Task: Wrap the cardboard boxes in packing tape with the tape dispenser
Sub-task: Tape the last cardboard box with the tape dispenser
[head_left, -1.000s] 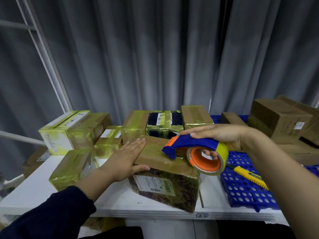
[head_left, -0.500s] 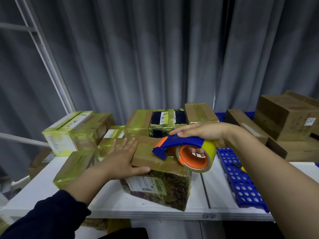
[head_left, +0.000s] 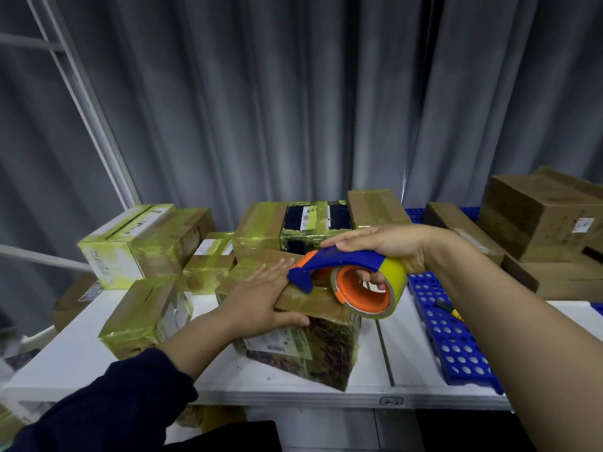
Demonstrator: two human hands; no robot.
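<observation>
Clutching tape dispenser (head_left: 346, 263): curled grip of right hand (head_left: 390, 244).

Head camera looks forward and down, close over the white table (head_left: 81, 360).

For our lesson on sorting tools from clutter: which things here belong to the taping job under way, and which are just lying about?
In use: tape dispenser, gripped by the right hand; front cardboard box, pressed by the left hand.
Lying about: yellow utility knife; blue perforated panel; taped boxes behind; plain boxes at right.
</observation>
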